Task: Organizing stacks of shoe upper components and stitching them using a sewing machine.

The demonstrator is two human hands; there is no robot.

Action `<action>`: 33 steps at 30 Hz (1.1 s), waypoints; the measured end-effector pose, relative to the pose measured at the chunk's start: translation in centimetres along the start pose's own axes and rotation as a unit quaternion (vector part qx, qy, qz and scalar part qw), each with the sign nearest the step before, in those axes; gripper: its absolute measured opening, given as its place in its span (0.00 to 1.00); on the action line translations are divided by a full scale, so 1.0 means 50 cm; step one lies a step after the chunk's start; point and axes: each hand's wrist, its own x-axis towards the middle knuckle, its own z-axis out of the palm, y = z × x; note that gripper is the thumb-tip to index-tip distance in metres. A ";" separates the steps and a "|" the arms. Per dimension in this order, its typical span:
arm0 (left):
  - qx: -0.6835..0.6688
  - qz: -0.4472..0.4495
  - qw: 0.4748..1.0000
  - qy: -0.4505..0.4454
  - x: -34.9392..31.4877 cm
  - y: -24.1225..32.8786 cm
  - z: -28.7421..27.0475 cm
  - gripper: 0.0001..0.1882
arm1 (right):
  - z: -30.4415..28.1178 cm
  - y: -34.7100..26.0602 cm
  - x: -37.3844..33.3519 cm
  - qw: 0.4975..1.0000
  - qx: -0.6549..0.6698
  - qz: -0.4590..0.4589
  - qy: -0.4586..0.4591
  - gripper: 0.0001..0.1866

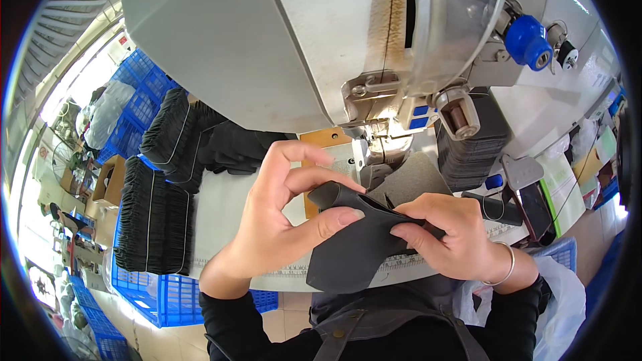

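A dark grey, smooth, flexible cut piece (pixel 351 257) is held up in front of me over the table's near edge. My left hand (pixel 271 220) pinches its folded upper left edge between thumb and fingers. With thumb and forefinger, my right hand (pixel 455 234), a bangle on its wrist, grips the piece's right side. A dark slit shows between its layers near the right fingertips. Just beyond stands a sewing machine (pixel 221 40) with its lit needle area (pixel 384 140). A grey, rough-looking piece (pixel 414 180) lies beside the needle area, partly hidden by my right hand.
Tied bundles of black pieces (pixel 154 220) are stacked at the left, above a blue crate (pixel 167 294). Loose black pieces (pixel 234 147) lie behind my left hand. A tall stack of dark pieces (pixel 475 140) stands right of the needle. A phone-like dark object (pixel 535 210) lies at the right.
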 end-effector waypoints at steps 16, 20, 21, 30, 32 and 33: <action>0.100 0.019 0.993 -0.067 0.005 -0.019 -0.009 0.07 | 0.004 0.005 -0.015 0.999 0.042 0.010 0.026 0.13; 0.055 0.007 0.996 -0.071 0.012 -0.024 -0.010 0.06 | -0.011 0.004 -0.011 0.995 0.094 0.045 -0.003 0.11; 0.050 0.004 0.996 -0.069 0.014 -0.026 -0.010 0.06 | -0.014 0.009 -0.014 0.984 0.152 0.087 -0.014 0.10; 0.064 -0.024 0.996 -0.065 0.029 -0.030 -0.008 0.08 | -0.010 0.018 -0.007 1.000 0.021 0.020 -0.008 0.06; 0.072 -0.044 0.995 -0.046 0.031 -0.030 -0.004 0.09 | -0.001 0.017 -0.010 0.989 -0.124 -0.071 0.032 0.07; 0.110 -0.048 0.991 -0.059 0.036 -0.034 -0.006 0.09 | 0.004 0.019 -0.013 0.985 -0.149 -0.072 0.044 0.08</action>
